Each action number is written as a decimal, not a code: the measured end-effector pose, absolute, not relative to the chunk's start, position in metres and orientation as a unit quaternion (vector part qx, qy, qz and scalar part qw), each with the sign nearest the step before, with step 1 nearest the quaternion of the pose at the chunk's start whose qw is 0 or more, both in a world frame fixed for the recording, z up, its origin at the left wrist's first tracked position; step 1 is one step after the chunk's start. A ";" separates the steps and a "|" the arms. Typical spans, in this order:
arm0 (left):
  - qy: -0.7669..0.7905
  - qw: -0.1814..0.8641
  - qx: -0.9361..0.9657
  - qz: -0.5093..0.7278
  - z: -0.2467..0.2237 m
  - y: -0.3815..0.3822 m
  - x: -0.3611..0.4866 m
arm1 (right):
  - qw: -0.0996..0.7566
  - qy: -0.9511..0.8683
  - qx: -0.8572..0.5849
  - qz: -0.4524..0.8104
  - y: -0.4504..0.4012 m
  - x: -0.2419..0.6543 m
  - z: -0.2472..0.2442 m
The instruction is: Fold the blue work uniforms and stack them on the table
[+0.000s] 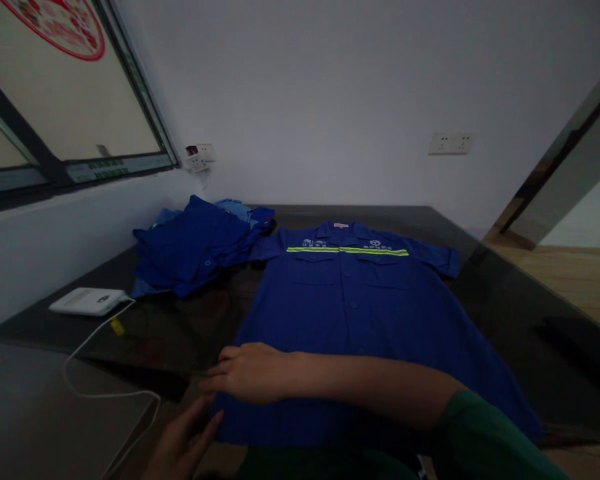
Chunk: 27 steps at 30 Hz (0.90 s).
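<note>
At the near left corner of a blue shirt (305, 320), a left hand (180, 443) meets the edge, right hand (257, 373) reaching across; whether either grip pinches cloth is unclear. Edge handling appears underway, calling next for sure hold. The shirt lies front-up on the bench (495, 300), clothes (195, 240) heaped beyond.

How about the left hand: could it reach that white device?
Probably yes: the left hand is on that side, and only the white cord seems to cross its way to the white device.
</note>
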<state>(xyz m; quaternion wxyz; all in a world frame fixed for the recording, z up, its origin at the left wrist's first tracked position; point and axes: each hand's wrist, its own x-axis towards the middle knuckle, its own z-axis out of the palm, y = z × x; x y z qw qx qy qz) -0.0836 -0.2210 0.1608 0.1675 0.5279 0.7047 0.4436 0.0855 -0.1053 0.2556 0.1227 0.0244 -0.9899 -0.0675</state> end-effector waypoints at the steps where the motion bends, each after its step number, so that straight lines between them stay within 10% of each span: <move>1: 0.709 0.149 0.525 0.447 0.166 -0.227 -0.086 | 0.111 -0.991 0.033 -0.060 -0.106 0.083 0.258; 13: 0.486 0.276 0.463 0.688 0.281 -0.036 -0.058 | 0.122 -0.991 -0.015 -0.042 -0.105 0.125 0.265; 27: 0.591 0.393 0.289 0.642 0.325 0.148 -0.059 | 0.225 -0.972 -0.012 -0.072 -0.100 0.180 0.228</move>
